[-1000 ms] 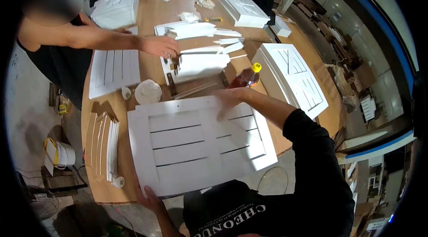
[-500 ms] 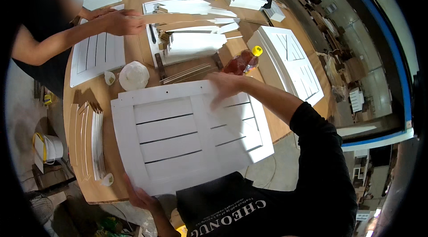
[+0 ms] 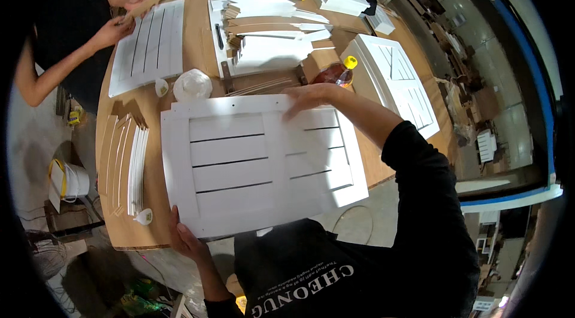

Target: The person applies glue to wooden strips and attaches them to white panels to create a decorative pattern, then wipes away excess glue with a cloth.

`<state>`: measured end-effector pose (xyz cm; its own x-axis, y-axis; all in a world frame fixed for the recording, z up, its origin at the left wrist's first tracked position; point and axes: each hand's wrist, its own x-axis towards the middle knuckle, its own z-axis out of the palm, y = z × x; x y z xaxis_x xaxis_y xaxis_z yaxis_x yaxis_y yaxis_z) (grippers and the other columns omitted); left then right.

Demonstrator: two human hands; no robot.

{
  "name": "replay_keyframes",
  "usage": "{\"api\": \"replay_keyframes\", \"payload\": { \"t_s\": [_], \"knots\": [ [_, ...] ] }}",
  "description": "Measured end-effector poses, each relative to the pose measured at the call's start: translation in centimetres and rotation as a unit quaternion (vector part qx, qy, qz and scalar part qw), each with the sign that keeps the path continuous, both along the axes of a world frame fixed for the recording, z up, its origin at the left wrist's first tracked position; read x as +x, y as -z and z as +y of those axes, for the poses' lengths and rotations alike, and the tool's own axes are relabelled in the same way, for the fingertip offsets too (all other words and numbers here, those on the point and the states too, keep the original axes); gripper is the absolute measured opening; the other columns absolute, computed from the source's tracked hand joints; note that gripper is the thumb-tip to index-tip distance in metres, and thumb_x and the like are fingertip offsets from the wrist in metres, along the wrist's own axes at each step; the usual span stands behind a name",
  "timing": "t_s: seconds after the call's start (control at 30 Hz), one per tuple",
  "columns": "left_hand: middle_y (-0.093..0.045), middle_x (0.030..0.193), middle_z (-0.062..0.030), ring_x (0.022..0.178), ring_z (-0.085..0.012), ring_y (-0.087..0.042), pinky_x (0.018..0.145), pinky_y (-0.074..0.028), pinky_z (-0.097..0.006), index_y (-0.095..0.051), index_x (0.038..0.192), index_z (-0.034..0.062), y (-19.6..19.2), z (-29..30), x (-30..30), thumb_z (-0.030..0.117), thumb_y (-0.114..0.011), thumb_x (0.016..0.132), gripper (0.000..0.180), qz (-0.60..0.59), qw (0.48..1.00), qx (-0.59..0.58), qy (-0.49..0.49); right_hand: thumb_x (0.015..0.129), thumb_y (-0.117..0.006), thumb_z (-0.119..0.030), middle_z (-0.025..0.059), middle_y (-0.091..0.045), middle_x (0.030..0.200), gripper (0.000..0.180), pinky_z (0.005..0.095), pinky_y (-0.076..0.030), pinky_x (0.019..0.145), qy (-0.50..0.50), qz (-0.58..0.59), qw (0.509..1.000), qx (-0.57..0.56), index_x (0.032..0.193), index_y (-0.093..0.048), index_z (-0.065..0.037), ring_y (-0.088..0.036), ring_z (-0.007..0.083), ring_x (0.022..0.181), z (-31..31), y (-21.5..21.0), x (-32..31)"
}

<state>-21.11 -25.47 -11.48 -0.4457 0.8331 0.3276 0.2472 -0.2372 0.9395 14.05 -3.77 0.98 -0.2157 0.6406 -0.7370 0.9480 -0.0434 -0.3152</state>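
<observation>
A large white slatted panel [image 3: 277, 165], like a cabinet door with dark grooves, lies in front of me, its far part over the table and its near edge tilted toward my body. My left hand [image 3: 190, 242] grips its near left corner. My right hand [image 3: 312, 97] is over the far edge, thumb and fingers apart, slightly blurred; nothing shows in it. Beyond that hand stands a bottle [image 3: 333, 73] of reddish liquid with a yellow cap. A white round tub [image 3: 192, 85] sits past the panel's far left corner.
Thin strips [image 3: 127, 165] stand at the table's left side beside a small white nozzle-like piece [image 3: 144, 217]. White slats [image 3: 272, 53] are piled mid-table. More white panels [image 3: 398, 78] are stacked at right. A co-worker's hands [image 3: 114, 32] hold a brown strip [image 3: 151, 0] over another panel [image 3: 147, 48].
The panel's near edge has risen slightly, with my left hand on its corner. My right hand has shifted slightly right and up. The co-worker's hands and strip have moved left.
</observation>
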Motion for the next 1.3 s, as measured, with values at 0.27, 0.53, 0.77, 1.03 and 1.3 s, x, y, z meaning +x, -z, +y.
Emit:
{"api": "replay_keyframes", "payload": {
  "t_s": [0.27, 0.53, 0.77, 1.03, 1.3],
  "knots": [
    [-0.058, 0.112, -0.0227, 0.102, -0.0294, -0.057, 0.088, -0.045, -0.039, -0.053, 0.115, -0.0107, -0.1, -0.2, 0.4, 0.021, -0.038, 0.091, 0.042, 0.004, 1.0, -0.004, 0.0, 0.072, -0.065, -0.05, 0.0171, -0.046, 0.13, 0.081, 0.0407, -0.033, 0.1, -0.019, -0.081, 0.997, 0.003, 0.136, -0.034, -0.009, -0.043, 0.0302, 0.122, 0.1, -0.4, -0.7],
    [-0.056, 0.114, -0.025, 0.106, -0.0349, -0.055, 0.09, -0.043, -0.042, -0.055, 0.112, -0.009, -0.3, 0.1, -0.5, 0.025, -0.041, 0.089, 0.044, 0.017, 1.0, -0.023, 0.001, 0.076, -0.065, -0.045, 0.0177, -0.048, 0.128, 0.074, 0.0385, -0.034, 0.101, 0.011, -0.009, 1.0, -0.013, 0.133, -0.038, -0.005, -0.045, 0.0293, 0.12, 0.4, -1.1, -2.0],
    [-0.056, 0.115, -0.0239, 0.106, -0.0362, -0.055, 0.092, -0.041, -0.044, -0.056, 0.111, -0.0079, -0.3, -0.2, -0.6, 0.024, -0.04, 0.089, 0.042, 0.026, 1.0, -0.015, -0.001, 0.078, -0.065, -0.041, 0.0173, -0.049, 0.128, 0.069, 0.0391, -0.035, 0.101, -0.035, -0.055, 0.998, 0.021, 0.132, -0.04, -0.005, -0.046, 0.0303, 0.119, 0.4, 0.0, -1.7],
    [-0.059, 0.11, -0.0204, 0.106, -0.0321, -0.054, 0.095, -0.039, -0.041, -0.058, 0.109, -0.0067, 0.3, 0.0, 0.1, 0.023, -0.041, 0.091, 0.038, 0.017, 1.0, 0.002, 0.022, 0.075, -0.066, -0.03, 0.0173, -0.044, 0.132, 0.071, 0.0391, -0.034, 0.102, -0.084, -0.023, 0.989, 0.117, 0.135, -0.038, -0.006, -0.04, 0.0309, 0.124, -0.2, 0.9, -0.1],
    [-0.052, 0.122, -0.0228, 0.115, -0.03, -0.049, 0.098, -0.035, -0.036, -0.048, 0.123, -0.0078, -3.9, -0.2, -0.5, 0.01, -0.046, 0.087, 0.04, -0.005, 0.997, -0.048, 0.055, 0.078, -0.062, -0.017, 0.0183, -0.037, 0.138, 0.066, 0.037, -0.026, 0.107, 0.296, 0.086, 0.83, 0.466, 0.135, -0.035, 0.0, -0.032, 0.0274, 0.131, -18.6, 4.1, 8.4]
  ]
}}
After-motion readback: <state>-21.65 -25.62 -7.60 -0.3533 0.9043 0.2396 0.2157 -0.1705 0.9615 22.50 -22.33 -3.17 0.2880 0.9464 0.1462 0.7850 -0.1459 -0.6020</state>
